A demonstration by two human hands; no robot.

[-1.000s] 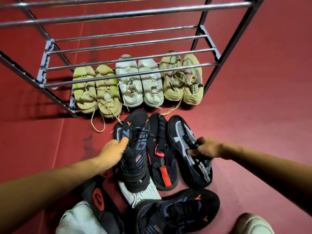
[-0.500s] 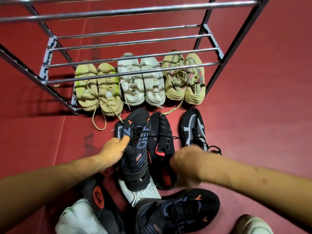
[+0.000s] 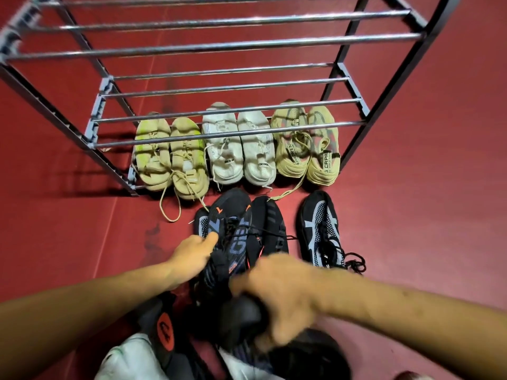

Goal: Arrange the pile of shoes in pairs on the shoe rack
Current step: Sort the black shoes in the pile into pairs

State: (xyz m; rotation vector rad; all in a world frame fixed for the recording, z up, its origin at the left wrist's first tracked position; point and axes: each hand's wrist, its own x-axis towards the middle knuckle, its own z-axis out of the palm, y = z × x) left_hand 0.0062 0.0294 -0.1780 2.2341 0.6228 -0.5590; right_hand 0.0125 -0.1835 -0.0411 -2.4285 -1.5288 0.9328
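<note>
**Right hand leaves the grey-mesh shoe and crosses to the pile**

Since a second ago your right hand [image 3: 277, 294] has let go of the black shoe with grey mesh [image 3: 321, 231] and swung left across the pile. That shoe now lies alone on the red floor [image 3: 425, 187], toe toward the shoe rack [image 3: 219, 46], just in front of the rack's right front corner and clear of your right wrist, laces trailing beside its heel.

Your right hand is blurred with motion. It sits over a dark shoe heel [image 3: 241, 322] near the bottom of the pile, fingers curled down around it; whether they have closed on it, you cannot tell from this view.

Your left hand [image 3: 193, 253] has not shifted. It grips the black and blue shoe [image 3: 230, 242] by its left side, thumb pressed against the lacing, the toe pointing at the rack. A second black shoe [image 3: 270, 226] lies touching it on the right, between it and the grey-mesh shoe.

Under the rack's lowest bars three pairs stand side by side along the front edge: a yellow-green pair [image 3: 170, 157] at the left, a white pair [image 3: 238, 149] in the middle, a tan pair [image 3: 307, 146] at the right.
</note>
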